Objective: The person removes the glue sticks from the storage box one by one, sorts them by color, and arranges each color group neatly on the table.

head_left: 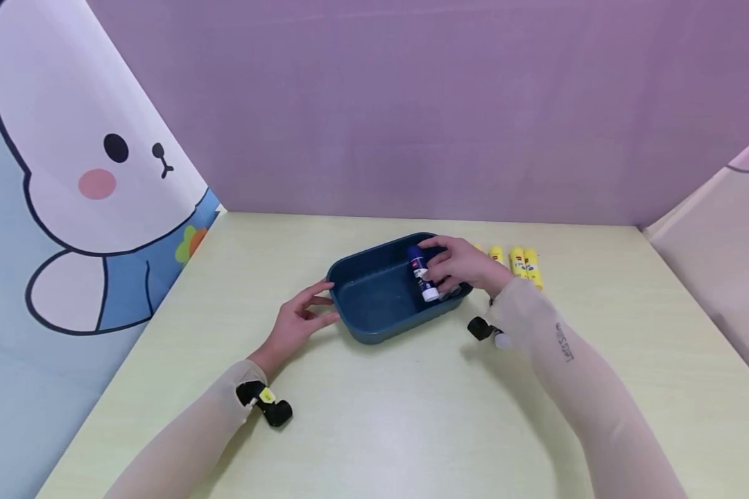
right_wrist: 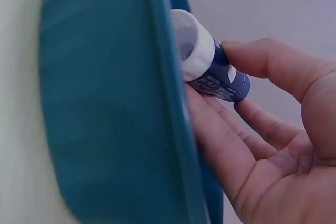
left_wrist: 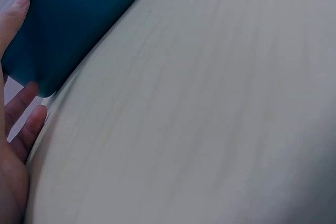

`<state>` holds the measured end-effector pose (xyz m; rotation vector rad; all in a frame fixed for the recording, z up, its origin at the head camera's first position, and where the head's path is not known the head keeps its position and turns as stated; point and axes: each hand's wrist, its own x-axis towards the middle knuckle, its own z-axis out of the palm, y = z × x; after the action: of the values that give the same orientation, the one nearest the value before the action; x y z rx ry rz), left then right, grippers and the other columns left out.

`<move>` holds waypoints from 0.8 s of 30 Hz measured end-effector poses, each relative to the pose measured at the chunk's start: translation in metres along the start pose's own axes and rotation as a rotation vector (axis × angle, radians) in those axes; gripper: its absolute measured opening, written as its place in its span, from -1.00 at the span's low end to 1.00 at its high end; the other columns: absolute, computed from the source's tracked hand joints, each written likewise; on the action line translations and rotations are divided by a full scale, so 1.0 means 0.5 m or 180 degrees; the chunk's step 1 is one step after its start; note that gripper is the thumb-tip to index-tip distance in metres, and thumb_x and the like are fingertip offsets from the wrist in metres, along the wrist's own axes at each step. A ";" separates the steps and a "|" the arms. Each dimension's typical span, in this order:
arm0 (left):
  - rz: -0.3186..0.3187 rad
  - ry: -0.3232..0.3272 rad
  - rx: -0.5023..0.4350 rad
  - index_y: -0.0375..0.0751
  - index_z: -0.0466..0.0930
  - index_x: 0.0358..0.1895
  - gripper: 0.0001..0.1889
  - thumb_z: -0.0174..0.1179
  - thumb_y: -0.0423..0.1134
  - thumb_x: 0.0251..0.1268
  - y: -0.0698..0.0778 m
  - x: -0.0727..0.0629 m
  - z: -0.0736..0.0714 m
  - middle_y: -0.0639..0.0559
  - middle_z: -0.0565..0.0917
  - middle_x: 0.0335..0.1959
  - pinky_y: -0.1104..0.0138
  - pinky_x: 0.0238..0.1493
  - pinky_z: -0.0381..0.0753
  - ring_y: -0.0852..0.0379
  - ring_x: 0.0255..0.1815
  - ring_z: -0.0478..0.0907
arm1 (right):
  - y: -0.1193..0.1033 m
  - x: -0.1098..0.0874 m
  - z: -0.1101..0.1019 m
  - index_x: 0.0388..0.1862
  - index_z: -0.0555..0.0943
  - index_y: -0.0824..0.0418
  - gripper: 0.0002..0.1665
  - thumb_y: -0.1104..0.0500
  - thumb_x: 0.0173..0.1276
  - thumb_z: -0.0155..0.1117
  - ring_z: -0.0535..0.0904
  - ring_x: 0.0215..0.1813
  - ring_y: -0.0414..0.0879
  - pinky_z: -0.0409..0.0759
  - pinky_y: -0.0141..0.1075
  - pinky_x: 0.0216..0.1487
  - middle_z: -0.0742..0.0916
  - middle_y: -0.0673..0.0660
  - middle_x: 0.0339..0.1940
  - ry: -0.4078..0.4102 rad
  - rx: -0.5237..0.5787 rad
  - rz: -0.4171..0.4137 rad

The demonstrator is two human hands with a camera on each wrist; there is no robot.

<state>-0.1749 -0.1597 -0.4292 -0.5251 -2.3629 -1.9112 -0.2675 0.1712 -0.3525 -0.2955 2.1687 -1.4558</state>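
Observation:
A dark blue glue stick with a white base is pinched between the thumb and fingers of my right hand, tilted over the right part of a dark teal plastic bin. The right wrist view shows the hollow white end of the glue stick close beside the bin's rim. Under the right hand, another small whitish thing lies partly hidden in the bin. My left hand touches the bin's left end with its fingers extended, fingertips at the rim and wall.
Several yellow glue sticks lie on the table right of the bin, partly covered by the right hand and sleeve. The pale table meets a purple backdrop behind. A cartoon-printed panel stands at the left.

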 end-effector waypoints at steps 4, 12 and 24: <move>0.0029 0.0027 0.0026 -0.46 0.44 0.31 -0.43 0.34 -0.52 0.21 0.000 0.000 -0.001 -0.32 0.41 0.38 0.42 -0.24 0.53 -0.38 0.12 0.54 | 0.002 -0.007 -0.009 0.53 0.19 0.25 -0.17 0.41 0.33 0.29 0.68 -0.25 -0.02 0.70 -0.10 -0.19 0.57 0.35 0.02 0.0052 0.0144 -0.0066; 0.0078 0.0029 0.0042 -0.47 0.44 0.30 -0.44 0.34 -0.53 0.20 0.000 -0.002 -0.002 -0.32 0.43 0.37 0.41 -0.26 0.53 -0.39 0.10 0.54 | 0.008 -0.024 -0.027 0.54 0.19 0.21 -0.21 0.44 0.39 0.21 0.67 -0.17 -0.04 0.68 -0.06 -0.11 0.53 0.31 0.00 0.0143 0.0342 -0.0097; 0.0077 0.0065 0.0069 -0.47 0.43 0.32 -0.41 0.33 -0.57 0.18 -0.038 0.007 -0.003 -0.31 0.41 0.39 0.43 -0.28 0.51 -0.39 0.11 0.53 | 0.015 -0.058 -0.055 0.56 0.15 0.22 -0.18 0.43 0.39 0.22 0.64 -0.13 -0.07 0.68 -0.15 -0.09 0.49 0.31 0.05 0.0286 0.0406 -0.0171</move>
<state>-0.1843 -0.1636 -0.4458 -0.5274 -2.3509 -1.8697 -0.2564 0.2091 -0.3425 -0.2491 2.1403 -1.6586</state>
